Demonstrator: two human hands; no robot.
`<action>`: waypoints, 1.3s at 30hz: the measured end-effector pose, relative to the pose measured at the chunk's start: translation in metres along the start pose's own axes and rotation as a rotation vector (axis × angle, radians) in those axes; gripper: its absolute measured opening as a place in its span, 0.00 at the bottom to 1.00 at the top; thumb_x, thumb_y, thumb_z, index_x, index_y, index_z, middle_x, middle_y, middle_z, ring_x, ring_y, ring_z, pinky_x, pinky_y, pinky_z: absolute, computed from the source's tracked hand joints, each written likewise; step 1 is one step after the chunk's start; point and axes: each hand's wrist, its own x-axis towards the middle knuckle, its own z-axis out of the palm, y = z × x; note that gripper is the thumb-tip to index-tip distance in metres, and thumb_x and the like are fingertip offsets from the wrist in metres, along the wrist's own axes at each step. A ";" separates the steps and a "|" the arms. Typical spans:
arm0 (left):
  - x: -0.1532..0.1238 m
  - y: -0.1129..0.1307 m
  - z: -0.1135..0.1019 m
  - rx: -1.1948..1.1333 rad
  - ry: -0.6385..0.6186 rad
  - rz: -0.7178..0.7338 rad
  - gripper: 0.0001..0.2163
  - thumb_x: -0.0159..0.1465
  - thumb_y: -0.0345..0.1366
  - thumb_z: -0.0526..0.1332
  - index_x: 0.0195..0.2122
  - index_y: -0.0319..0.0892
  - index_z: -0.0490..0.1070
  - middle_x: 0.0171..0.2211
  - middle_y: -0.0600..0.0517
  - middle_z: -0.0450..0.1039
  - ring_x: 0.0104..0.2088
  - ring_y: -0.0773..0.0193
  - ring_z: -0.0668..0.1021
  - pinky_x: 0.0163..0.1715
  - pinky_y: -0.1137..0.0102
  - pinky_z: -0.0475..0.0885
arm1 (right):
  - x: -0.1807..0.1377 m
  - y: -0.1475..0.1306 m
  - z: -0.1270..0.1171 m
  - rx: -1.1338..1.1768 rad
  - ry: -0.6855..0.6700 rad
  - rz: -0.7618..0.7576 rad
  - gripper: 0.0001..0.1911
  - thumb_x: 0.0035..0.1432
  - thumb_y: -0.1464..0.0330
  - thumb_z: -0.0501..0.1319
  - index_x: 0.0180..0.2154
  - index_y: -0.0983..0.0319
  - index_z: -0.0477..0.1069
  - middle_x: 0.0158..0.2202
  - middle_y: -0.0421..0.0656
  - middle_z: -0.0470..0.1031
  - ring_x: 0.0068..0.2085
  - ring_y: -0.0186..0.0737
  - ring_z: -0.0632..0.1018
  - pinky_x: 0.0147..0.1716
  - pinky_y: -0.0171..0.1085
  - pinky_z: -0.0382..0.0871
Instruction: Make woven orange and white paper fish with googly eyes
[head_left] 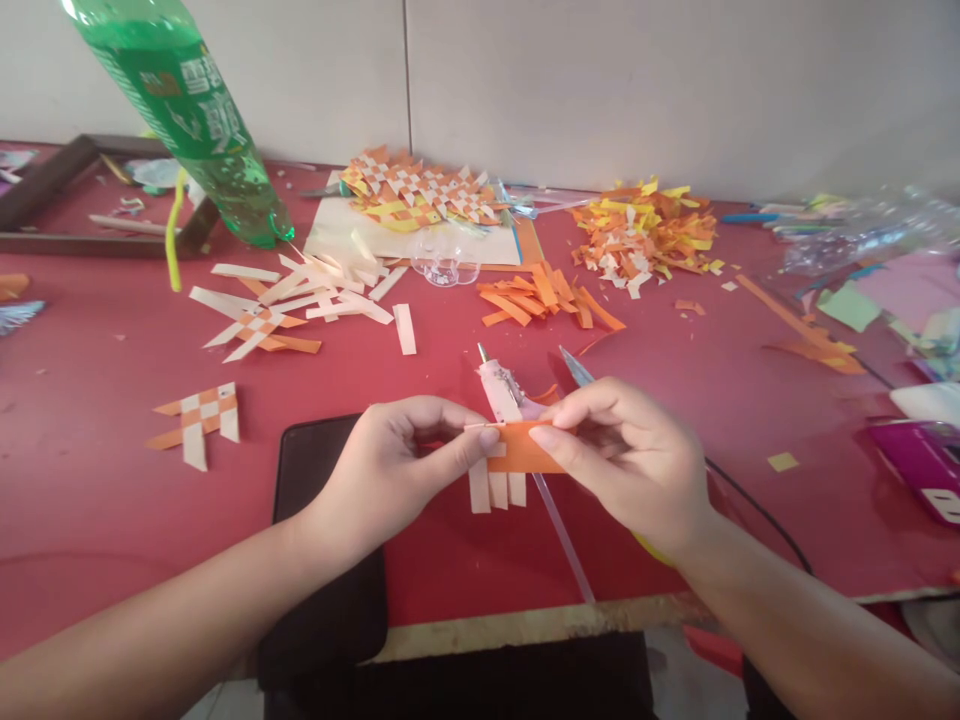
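Note:
Between both hands is a small piece of orange and cream paper strips, the cream ends hanging below the orange one. My left hand pinches its left end between thumb and fingers. At the other end, my right hand grips the orange strip the same way. Just behind the paper lies a pink glue gun with its nozzle pointing away, and a clear glue stick shows below. A blade tip pokes out beyond my right hand. To the left lies a woven paper fish.
Cream strips, orange strips and a pile of paper scraps lie further back. Woven pieces rest on a pad. A green bottle stands back left. A black phone overhangs the front edge; a cable runs right.

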 end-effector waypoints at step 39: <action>0.001 0.003 0.002 -0.126 -0.138 -0.202 0.13 0.60 0.47 0.66 0.34 0.42 0.80 0.34 0.51 0.82 0.33 0.66 0.80 0.35 0.74 0.79 | 0.001 0.000 0.003 0.061 0.087 0.128 0.18 0.56 0.69 0.68 0.46 0.56 0.65 0.33 0.38 0.81 0.31 0.35 0.82 0.29 0.31 0.79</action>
